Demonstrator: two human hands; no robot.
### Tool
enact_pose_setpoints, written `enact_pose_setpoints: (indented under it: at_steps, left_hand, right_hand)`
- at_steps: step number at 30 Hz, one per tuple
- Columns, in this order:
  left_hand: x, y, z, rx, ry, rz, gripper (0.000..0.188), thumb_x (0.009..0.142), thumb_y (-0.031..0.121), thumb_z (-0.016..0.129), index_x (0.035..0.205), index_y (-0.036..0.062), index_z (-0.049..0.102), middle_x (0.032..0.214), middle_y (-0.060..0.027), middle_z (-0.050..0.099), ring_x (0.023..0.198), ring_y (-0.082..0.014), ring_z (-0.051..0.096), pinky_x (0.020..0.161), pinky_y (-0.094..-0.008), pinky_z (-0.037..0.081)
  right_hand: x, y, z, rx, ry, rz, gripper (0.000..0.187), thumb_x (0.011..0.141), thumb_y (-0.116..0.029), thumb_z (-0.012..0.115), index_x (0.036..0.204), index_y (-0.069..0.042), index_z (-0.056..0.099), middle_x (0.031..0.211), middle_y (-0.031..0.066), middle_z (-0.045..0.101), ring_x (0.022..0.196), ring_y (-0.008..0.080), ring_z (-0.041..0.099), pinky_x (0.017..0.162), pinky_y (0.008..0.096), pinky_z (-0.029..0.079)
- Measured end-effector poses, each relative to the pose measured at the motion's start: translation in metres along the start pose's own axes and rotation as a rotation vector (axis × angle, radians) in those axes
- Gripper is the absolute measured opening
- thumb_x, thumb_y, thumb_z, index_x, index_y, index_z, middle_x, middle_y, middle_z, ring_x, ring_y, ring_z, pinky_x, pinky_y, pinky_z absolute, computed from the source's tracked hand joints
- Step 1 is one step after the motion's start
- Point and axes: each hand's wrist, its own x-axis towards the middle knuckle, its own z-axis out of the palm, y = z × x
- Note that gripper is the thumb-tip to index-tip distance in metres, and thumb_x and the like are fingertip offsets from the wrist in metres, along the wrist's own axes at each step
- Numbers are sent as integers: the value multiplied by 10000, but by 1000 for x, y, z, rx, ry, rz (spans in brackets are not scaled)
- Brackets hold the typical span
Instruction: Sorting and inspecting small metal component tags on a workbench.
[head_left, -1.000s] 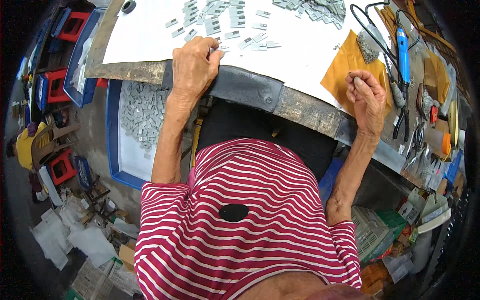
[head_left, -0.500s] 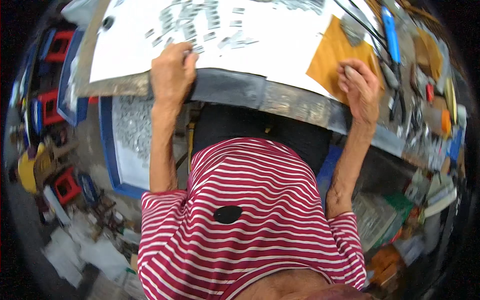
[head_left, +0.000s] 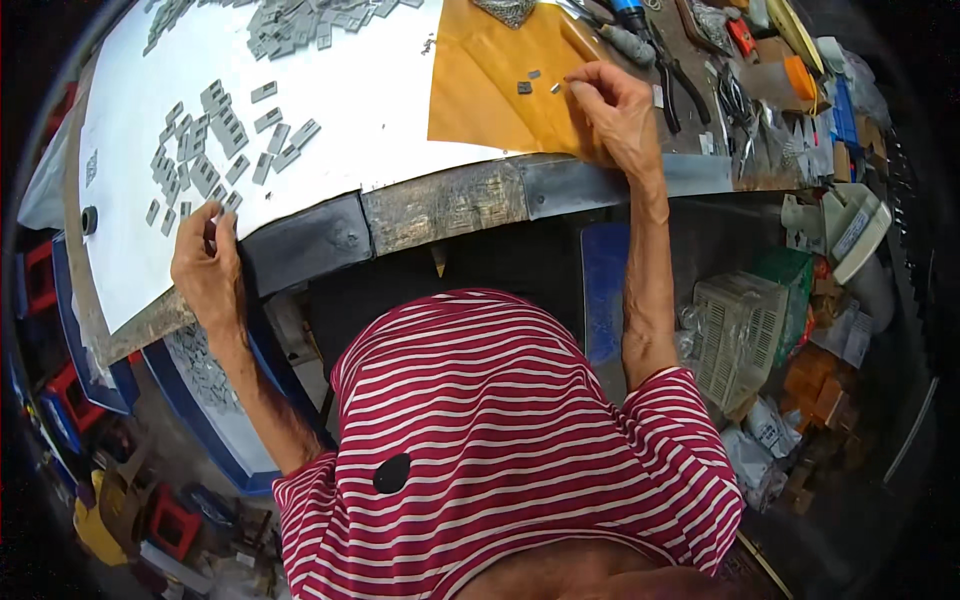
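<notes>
Small grey rectangular pieces [head_left: 200, 140], each with a darker window, lie scattered on a white sheet [head_left: 350, 120]. My left hand [head_left: 210, 270] is at the sheet's near left edge. Its thumb and index fingertips come together at the nearest grey pieces, and what is between them is hidden. Over an orange-brown paper [head_left: 480, 90] on the right, my right hand [head_left: 622, 115] curls with thumb and index close together. Beside those fingertips lie a tiny silvery piece [head_left: 555, 88] and a small dark grey block [head_left: 524, 88]; a thin grey bit [head_left: 534, 74] is just beyond.
A larger heap of grey pieces [head_left: 300, 25] is at the back. Pliers [head_left: 672, 85] and a blue-handled tool [head_left: 630, 12] lie right of the paper. A black ring [head_left: 89, 220] rests at the left edge. Below the worn bench edge [head_left: 440, 205] stands a blue-rimmed tray [head_left: 250, 480].
The view has turned, so the bench shows further left. My right hand, raised and pinched before, now has its fingertips low over the orange-brown paper. My left hand stays by the grey pieces.
</notes>
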Motion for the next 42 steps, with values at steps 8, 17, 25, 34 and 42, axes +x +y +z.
enact_pose_setpoints:
  at_steps: [8,17,25,34,42]
  left_hand:
    - [-4,-5,-2,-27,24,-12,175,799,83,611,945,-12,618,792,-89,616,666,-131,550,592,-249,449]
    - [-8,2,-8,59,95,68,174,823,110,597,966,18,633,841,-78,643,729,-133,590,650,-253,475]
    - [-4,37,-6,35,119,174,107,799,34,597,899,11,628,803,-89,622,700,-161,596,614,-262,479]
    - [3,72,15,-189,-18,293,122,797,11,603,916,7,625,781,-60,610,700,-111,572,616,-223,460]
    - [9,93,35,-228,-63,471,136,724,-25,626,849,14,589,727,-89,575,649,-223,535,606,-317,414]
  right_hand:
    - [8,-2,17,-177,-25,-88,132,799,-91,565,867,19,595,696,51,587,633,87,543,587,234,446]
    - [20,0,20,-344,-106,-289,111,778,-93,564,857,-20,591,782,106,576,708,243,588,645,332,461]
    - [24,-1,18,-450,-155,-386,78,777,-70,540,831,-14,533,771,128,549,712,294,560,649,381,440]
    - [24,3,16,-463,-160,-394,83,799,-77,520,836,-4,505,777,145,544,723,312,555,648,395,434]
    - [23,4,19,-465,-93,-364,109,817,-101,503,837,6,512,757,169,563,676,332,565,616,395,444]
